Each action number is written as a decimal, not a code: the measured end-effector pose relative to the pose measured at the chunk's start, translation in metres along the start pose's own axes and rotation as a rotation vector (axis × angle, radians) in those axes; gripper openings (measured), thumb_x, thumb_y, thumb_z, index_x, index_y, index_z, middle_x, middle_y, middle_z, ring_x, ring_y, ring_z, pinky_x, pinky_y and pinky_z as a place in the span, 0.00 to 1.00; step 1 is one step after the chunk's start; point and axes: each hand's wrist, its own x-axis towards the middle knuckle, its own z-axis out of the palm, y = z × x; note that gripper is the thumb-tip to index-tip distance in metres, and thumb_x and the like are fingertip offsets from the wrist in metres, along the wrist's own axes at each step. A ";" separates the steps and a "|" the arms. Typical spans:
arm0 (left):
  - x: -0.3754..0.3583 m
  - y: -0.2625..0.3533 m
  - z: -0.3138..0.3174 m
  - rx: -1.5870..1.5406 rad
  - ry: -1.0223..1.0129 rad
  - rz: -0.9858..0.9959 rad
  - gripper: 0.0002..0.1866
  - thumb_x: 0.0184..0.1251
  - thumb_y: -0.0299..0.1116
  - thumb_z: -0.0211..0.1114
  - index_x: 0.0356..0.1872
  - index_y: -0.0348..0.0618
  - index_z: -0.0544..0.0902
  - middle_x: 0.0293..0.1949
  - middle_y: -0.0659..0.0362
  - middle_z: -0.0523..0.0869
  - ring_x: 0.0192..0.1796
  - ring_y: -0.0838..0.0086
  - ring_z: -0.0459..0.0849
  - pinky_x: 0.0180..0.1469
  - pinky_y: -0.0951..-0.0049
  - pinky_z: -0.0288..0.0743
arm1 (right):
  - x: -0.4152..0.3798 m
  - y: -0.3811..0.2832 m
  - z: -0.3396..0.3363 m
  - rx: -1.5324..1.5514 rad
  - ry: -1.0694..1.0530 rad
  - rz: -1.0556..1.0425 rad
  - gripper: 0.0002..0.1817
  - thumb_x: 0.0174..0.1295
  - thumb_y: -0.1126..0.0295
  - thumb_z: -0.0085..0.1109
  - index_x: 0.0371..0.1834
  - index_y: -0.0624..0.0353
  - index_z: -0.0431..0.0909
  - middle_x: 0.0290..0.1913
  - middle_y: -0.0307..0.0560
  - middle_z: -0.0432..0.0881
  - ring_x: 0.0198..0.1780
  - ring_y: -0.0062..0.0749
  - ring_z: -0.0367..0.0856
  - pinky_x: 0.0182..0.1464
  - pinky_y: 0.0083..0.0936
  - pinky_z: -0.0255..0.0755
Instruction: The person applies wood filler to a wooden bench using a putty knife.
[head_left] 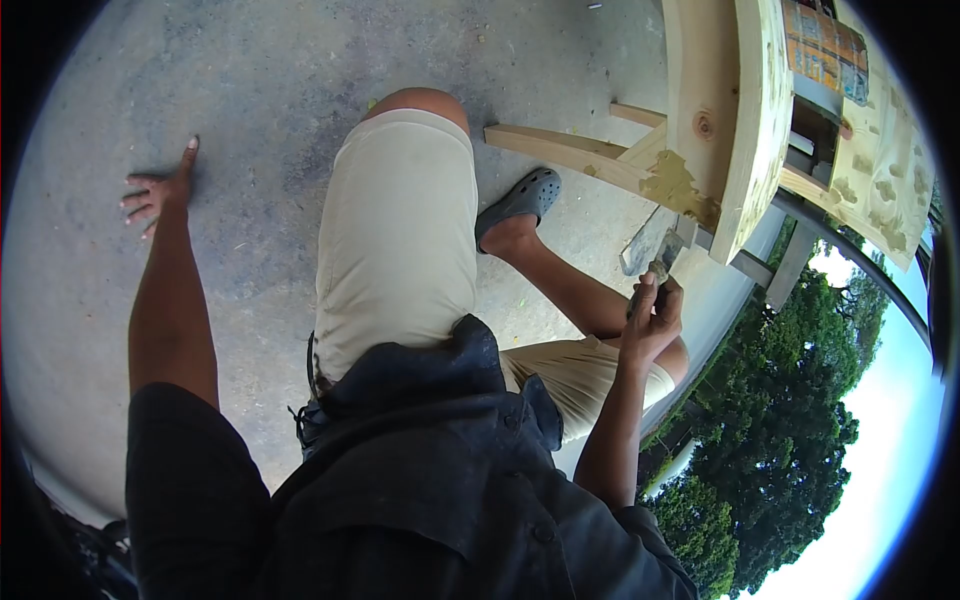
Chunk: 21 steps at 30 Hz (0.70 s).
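My left hand (162,193) is pressed against the concrete floor (250,120) with its fingers spread and nothing in it. My right hand (655,318) is closed around a putty knife (670,252), its handle mostly hidden in the fist. The blade points up toward a pale wooden piece of furniture (703,80), close to its lower corner. A smear of tan filler (678,185) covers the wood there, just past the blade. Some dull, lumpy material (658,271) sits where the blade meets my fingers.
Wooden legs (570,152) of the furniture reach in toward my foot in a grey clog (535,195). On the upper surface stands an orange-labelled container (828,55), near more filler patches (885,190). A flat grey piece (643,240) lies beyond the knife. Trees (770,420) grow outside at right.
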 end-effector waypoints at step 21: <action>-0.001 0.001 -0.002 -0.018 -0.022 -0.009 0.81 0.30 0.86 0.65 0.79 0.46 0.32 0.77 0.33 0.27 0.76 0.32 0.22 0.68 0.20 0.26 | 0.023 -0.039 -0.003 -0.285 0.187 -0.272 0.11 0.62 0.71 0.69 0.39 0.67 0.79 0.28 0.51 0.82 0.25 0.32 0.76 0.28 0.26 0.71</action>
